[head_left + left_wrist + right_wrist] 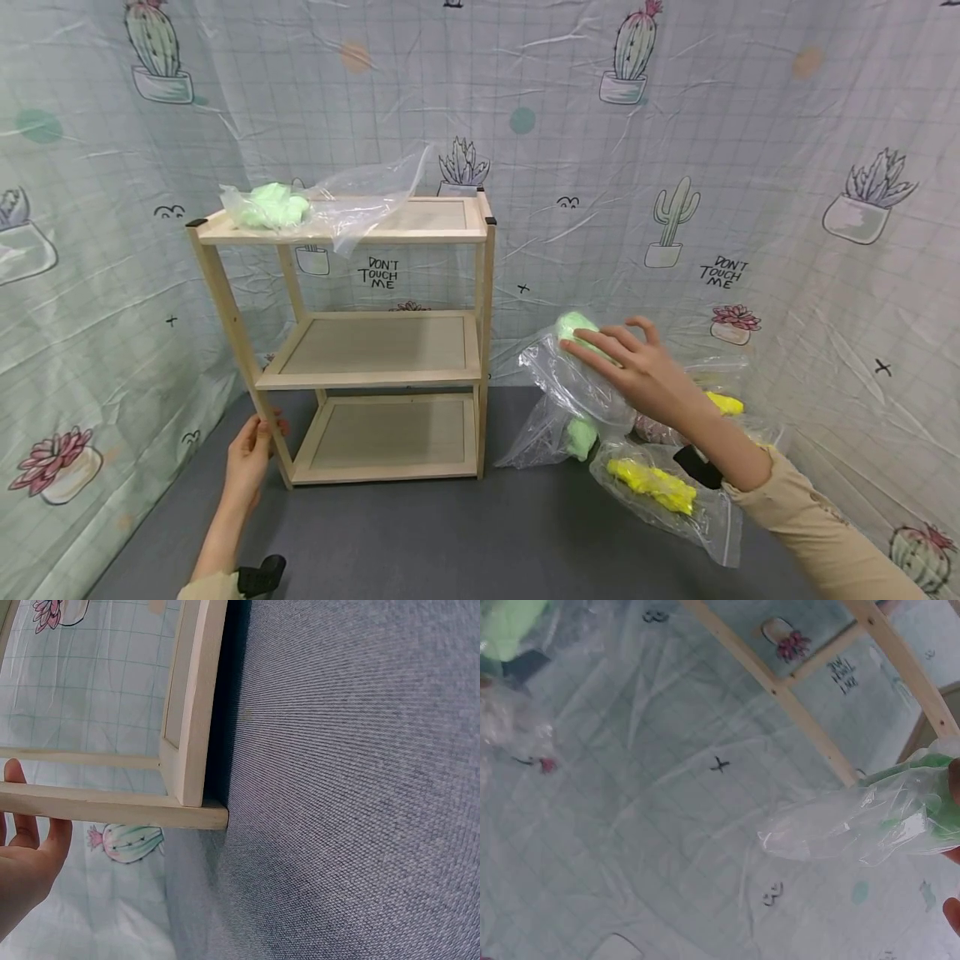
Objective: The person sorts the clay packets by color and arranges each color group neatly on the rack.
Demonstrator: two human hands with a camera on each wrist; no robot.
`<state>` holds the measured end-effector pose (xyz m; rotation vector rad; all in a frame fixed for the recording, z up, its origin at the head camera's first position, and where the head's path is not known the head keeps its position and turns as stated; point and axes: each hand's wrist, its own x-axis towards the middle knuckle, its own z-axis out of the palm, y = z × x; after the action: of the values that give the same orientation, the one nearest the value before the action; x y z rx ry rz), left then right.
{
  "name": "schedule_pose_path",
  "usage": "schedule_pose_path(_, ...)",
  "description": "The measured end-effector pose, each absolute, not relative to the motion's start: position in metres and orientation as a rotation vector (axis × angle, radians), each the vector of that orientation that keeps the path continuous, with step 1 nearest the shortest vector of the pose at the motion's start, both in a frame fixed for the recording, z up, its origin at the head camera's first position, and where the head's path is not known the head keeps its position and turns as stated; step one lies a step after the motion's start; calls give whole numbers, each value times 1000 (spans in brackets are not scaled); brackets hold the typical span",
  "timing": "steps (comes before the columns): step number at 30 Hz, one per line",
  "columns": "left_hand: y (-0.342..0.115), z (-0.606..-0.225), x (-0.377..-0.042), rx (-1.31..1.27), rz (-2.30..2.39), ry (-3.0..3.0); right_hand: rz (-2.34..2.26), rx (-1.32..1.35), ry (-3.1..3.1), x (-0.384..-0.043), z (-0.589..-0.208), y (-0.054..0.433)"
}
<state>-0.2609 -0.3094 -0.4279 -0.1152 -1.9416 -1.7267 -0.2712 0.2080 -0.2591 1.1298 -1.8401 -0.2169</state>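
Observation:
A three-tier wooden shelf rack [367,382] stands on the dark cloth-covered surface. My left hand [251,454] grips its front left post low down, fingers curled round the wood [105,806] in the left wrist view. My right hand [637,367] is raised right of the rack and pinches a clear plastic bag with a pale green lump [573,325] inside. The bag's loose end [817,829] sticks out from the fingers in the right wrist view, where most of the hand is cut off. Another clear bag with a pale green lump [273,206] lies on the top shelf.
Under the right hand lies a further bag with a green lump [581,437]. Nearer me is a bag with a yellow lump [652,485]; more bags, one with yellow [723,403], sit partly behind the right forearm. A cactus-print curtain [562,208] surrounds the surface.

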Motion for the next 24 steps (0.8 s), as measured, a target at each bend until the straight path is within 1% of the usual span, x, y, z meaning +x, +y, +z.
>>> schedule_pose_path(6, -310, -428, -260, -106, -1735, -1943, -137, 1106, -1726, -275, -230, 204)
schedule_pose_path(14, -309, -427, -261, -98, -1713, -1956, -192, 1059, -1664, -284, -192, 196)
schedule_pose_path(24, -308, -427, -260, -103, -1722, -1931, -213, 1059, -1663, -297, -139, 168)
